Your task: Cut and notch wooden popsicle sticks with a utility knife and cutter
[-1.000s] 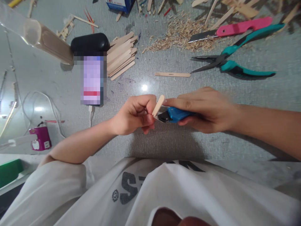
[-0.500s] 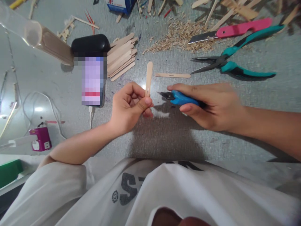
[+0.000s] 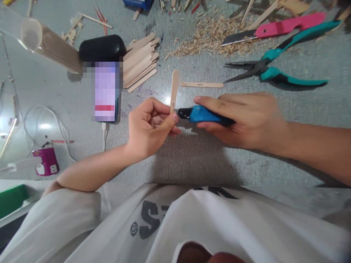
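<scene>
Between thumb and fingers, my left hand [image 3: 149,126] pinches the lower end of an upright wooden craft stick [image 3: 174,86]. My right hand [image 3: 246,117] is closed around blue-handled cutting pliers [image 3: 204,114]. Their dark jaws meet the stick's right edge just above my left thumb; whether they bite into the wood I cannot make out. A short dark mark shows on the stick near the jaws. Another craft stick [image 3: 202,84] lies flat on the table just beyond my hands.
Beyond my hands lie a stack of craft sticks [image 3: 142,64], wood shavings [image 3: 203,36], a pink-handled knife [image 3: 290,25] and open teal long-nose pliers [image 3: 263,69]. At left are a phone [image 3: 105,91], a black case [image 3: 102,47], a clear container [image 3: 52,45] and a purple adapter [image 3: 46,160].
My right hand has moved the cutting pliers left, bringing their jaws from a gap away up to the craft stick. My left hand keeps its pinch. The camera view has shifted slightly.
</scene>
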Demonstrator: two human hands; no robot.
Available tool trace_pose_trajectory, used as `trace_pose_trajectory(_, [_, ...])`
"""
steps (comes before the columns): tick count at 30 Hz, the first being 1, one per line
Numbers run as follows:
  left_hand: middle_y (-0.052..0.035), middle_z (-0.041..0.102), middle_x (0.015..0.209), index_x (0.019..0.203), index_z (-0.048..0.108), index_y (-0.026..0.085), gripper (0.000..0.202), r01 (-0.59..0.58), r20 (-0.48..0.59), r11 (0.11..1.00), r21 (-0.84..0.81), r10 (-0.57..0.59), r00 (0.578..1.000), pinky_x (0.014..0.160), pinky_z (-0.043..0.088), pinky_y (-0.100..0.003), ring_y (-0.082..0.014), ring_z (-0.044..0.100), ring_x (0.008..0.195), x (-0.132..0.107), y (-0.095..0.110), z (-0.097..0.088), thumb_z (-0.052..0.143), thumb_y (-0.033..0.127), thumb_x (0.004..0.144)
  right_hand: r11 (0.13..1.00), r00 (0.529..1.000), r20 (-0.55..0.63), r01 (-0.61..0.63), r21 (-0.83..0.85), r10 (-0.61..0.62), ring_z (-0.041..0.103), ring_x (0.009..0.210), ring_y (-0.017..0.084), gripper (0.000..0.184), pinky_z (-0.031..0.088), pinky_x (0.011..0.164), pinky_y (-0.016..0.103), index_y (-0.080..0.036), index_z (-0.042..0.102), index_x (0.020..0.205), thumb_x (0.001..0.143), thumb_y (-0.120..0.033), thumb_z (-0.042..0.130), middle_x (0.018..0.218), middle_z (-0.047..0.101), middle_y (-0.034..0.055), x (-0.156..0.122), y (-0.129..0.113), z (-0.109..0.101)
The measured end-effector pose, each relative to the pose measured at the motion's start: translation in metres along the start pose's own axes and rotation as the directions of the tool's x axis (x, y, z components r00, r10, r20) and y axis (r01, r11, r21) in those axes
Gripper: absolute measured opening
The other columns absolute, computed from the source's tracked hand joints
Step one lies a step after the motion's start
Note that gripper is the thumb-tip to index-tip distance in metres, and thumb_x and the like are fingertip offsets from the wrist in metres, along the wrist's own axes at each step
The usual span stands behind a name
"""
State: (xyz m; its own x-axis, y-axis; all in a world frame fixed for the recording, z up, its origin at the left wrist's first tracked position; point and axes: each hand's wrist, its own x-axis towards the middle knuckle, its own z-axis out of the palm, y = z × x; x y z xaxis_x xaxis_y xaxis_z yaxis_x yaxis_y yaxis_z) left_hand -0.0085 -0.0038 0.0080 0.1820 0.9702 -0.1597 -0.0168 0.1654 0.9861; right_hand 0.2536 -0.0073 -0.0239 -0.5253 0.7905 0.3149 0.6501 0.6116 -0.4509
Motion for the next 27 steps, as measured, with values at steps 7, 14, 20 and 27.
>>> trace_pose_trajectory(7, [0.0065,0.071,0.062,0.082,0.059,0.024,0.041,-0.073,-0.029,0.993,0.092,0.076,0.997,0.048,0.065,-0.021,-0.0139,0.076,0.050,-0.001,-0.004,0.000,0.098,0.034,0.090,0.990,0.998,0.067,-0.010,-0.142,0.020,0.069,0.074,0.022,0.059,0.039,0.064,0.037,-0.030,0.071,0.160,0.119,-0.069,0.053,0.091,0.081,0.0024,0.000,-0.003,-0.007])
trace_pose_trajectory(14, [0.0056,0.073,0.064,0.082,0.061,0.024,0.033,-0.087,-0.073,0.992,0.095,0.094,0.993,0.046,0.063,-0.020,-0.0137,0.075,0.050,-0.002,-0.006,0.001,0.094,0.026,0.088,0.985,0.991,0.122,-0.036,-0.170,0.058,0.067,0.073,0.021,0.067,0.037,0.065,0.037,-0.027,0.073,0.160,0.121,-0.072,0.041,0.089,0.080,0.0040,0.001,-0.008,-0.008])
trace_pose_trajectory(20, [0.0040,0.075,0.064,0.079,0.064,0.022,0.025,-0.096,-0.087,0.984,0.150,0.110,0.990,0.046,0.062,-0.017,-0.0129,0.076,0.050,0.000,-0.004,0.000,0.088,0.022,0.087,0.961,1.000,-0.004,0.014,-0.277,-0.016,0.060,0.069,0.019,0.065,0.032,0.065,0.038,-0.021,0.078,0.154,0.123,-0.067,0.044,0.085,0.077,0.0035,-0.001,-0.009,-0.001])
trace_pose_trajectory(27, [0.0041,0.072,0.061,0.079,0.066,0.021,0.025,-0.134,-0.069,0.962,0.240,0.155,0.986,0.042,0.053,-0.017,-0.0121,0.073,0.048,0.002,-0.007,-0.003,0.089,0.020,0.089,0.898,0.993,-0.027,0.090,-0.431,-0.113,0.056,0.068,0.019,0.056,0.029,0.065,0.037,-0.021,0.080,0.153,0.122,-0.059,0.054,0.085,0.077,0.0042,-0.002,-0.011,-0.005])
